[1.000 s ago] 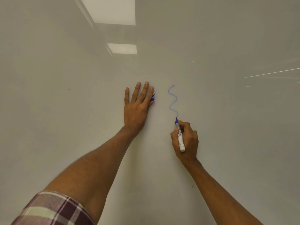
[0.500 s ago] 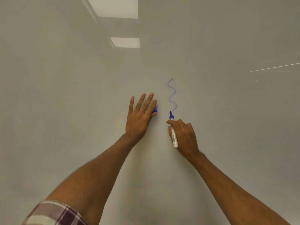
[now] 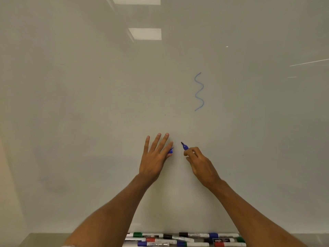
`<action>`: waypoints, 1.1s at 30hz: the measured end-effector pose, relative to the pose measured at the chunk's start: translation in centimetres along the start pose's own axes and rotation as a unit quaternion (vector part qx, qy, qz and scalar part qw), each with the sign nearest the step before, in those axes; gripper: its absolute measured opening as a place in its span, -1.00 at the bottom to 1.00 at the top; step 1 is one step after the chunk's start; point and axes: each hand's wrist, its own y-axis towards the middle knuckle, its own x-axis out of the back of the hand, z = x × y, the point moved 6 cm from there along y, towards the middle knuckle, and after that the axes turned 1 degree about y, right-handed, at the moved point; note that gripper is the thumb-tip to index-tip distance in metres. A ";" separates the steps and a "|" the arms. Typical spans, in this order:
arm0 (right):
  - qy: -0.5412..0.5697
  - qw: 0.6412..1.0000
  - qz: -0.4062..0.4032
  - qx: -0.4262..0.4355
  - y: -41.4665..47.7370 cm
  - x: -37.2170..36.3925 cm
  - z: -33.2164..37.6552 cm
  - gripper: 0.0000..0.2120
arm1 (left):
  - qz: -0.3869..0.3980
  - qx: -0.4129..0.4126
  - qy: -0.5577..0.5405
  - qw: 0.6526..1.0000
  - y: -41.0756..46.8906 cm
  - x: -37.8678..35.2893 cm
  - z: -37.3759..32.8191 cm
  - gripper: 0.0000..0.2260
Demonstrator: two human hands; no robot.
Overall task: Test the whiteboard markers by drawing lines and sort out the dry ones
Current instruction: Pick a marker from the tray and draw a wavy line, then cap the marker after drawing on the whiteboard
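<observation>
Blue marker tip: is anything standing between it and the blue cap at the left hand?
Nothing visible does. Only bare whiteboard shows in the gap between the tip of the blue marker, held by the right hand, and the blue cap beside the index finger of the left hand.

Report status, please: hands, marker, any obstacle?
Left hand holds blue cap, fingers spread. Right hand grips blue marker, uncapped. Blue line drawn clearly. Nothing in the way.
</observation>
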 end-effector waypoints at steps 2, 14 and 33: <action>0.017 0.999 0.018 -0.041 -1.0 -0.6 -0.1 -0.67 | 0.021 0.004 -0.005 1.000 -1.5 -0.4 0.0 -0.56; -0.026 0.994 0.094 -0.044 -2.7 -4.1 2.9 -0.65 | 0.066 -0.017 -0.035 0.997 -5.8 -0.3 0.6 -0.54; -0.017 0.976 0.129 -0.174 -10.1 -7.2 5.4 -0.81 | 0.229 -0.072 -0.195 0.951 -13.0 -2.3 -3.9 -0.72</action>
